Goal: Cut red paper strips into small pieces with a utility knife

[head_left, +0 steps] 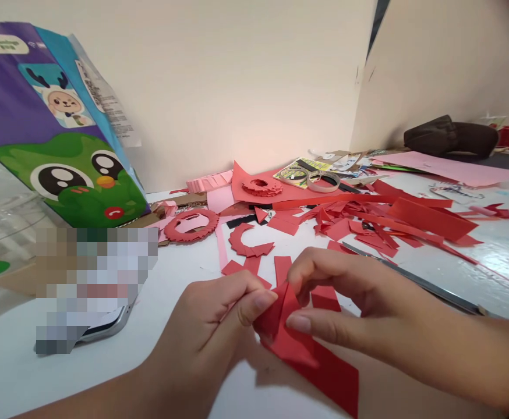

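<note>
A red paper strip (324,369) is held above the white table, its upper end folded to a point and its lower end slanting down to the right. My left hand (223,320) pinches the folded end between thumb and fingers. On the right side of the fold, my right hand (350,302) touches the paper with thumb and index fingertips, the fingers curved with a gap between them. Behind the hands lie a curved chain of folded red pieces (241,240) and a red paper ring (191,226).
A purple and green bag (57,139) stands at the left, a partly pixelated phone (110,326) before it. Red scraps (354,224) and tape rolls (323,181) are piled behind. Scissors or a cutter (429,285) lie by my right wrist.
</note>
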`<state>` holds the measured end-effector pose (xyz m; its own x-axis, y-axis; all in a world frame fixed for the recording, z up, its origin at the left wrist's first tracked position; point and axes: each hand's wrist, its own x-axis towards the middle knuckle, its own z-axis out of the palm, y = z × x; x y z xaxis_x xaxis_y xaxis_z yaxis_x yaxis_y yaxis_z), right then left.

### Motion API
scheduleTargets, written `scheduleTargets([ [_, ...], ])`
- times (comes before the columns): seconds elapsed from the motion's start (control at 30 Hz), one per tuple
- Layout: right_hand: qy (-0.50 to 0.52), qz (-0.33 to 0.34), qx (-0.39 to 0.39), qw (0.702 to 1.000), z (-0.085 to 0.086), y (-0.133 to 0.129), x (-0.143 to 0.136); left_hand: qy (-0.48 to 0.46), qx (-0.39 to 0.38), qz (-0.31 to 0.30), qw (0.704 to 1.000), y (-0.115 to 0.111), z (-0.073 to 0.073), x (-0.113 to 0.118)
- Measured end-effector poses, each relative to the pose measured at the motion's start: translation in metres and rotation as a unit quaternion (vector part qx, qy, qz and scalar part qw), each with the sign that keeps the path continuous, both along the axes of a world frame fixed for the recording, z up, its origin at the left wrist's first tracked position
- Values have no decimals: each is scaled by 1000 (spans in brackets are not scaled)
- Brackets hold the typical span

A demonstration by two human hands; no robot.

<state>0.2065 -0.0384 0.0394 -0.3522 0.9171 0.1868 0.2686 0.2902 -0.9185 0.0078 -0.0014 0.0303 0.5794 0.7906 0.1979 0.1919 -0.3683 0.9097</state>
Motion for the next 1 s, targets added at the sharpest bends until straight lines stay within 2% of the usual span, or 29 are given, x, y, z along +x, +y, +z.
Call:
scheduleTargets([
  [0.13,11,-15,-36,999,-2,4,0,-10,-21,20,1000,1,3,1],
  [0.23,-9,-51,-20,998,-4,7,2,-22,-58,26,998,-2,3,1],
  [0.33,-62,-94,63,992,-5,9,5,-44,-99,95,990,-4,0,0],
  [0.43,-128,-133,194,964,-7,8,7,-75,-144,153,975,-5,-4,0],
  [0.5,-162,-135,273,939,-9,6,9,-83,-153,140,975,-5,-4,2],
  [0.6,-210,-100,370,899,-11,1,10,-75,-190,68,977,-5,0,5],
  [0.7,-244,-69,418,872,-10,-1,9,-92,-239,29,966,-6,4,8],
  [0.87,-243,-62,428,868,-10,3,9,-116,-181,62,975,-7,3,10],
  [1.0,-201,-62,388,897,-8,0,11,-99,-203,44,973,-7,0,10],
])
